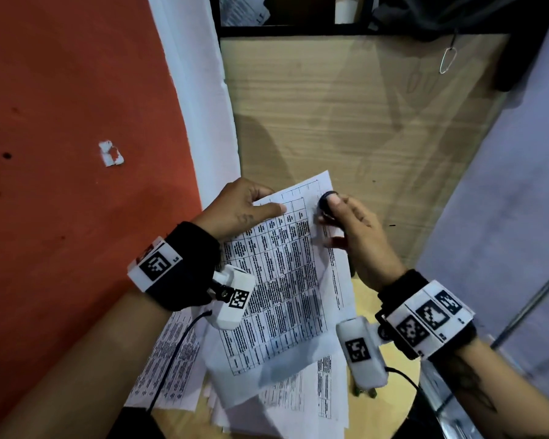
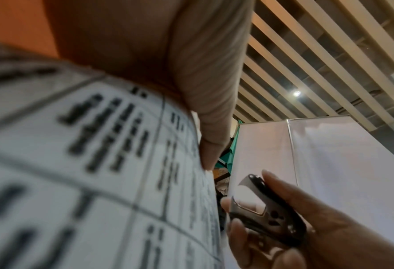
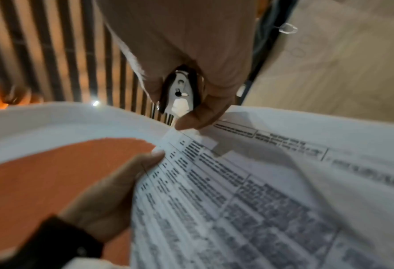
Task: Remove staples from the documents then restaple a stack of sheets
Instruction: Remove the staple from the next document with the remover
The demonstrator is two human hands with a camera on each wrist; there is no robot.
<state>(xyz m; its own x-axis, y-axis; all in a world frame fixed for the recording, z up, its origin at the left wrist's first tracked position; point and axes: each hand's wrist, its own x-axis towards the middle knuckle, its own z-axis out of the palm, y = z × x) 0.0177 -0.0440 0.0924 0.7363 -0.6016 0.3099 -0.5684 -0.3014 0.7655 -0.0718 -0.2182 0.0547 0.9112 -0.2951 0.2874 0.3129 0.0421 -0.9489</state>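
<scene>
Wall painted orange-red fills the left of the head view, white-edged where it meets the wood-grain tabletop; grey partition panel stands at the right; loose printed sheets lie fanned over the near edge of the table, beneath the hands.
Stapled document, a printed table of small cells, is held tilted above those sheets, its top end pointing away from the person; in the right wrist view its upper corner is lifted and slightly curled.
Left hand grips the document at its top left edge, thumb flat on the printed face, fingers curled behind the paper.
Right hand is clenched around a staple remover, thumb pressing its dark top, at the document's top right corner; right wrist view shows the tool's metal body between thumb and fingers, tip touching the corner of the page; the staple itself is too small to make out.
Metal clip hangs at the far right of the table, well apart from the hands.
</scene>
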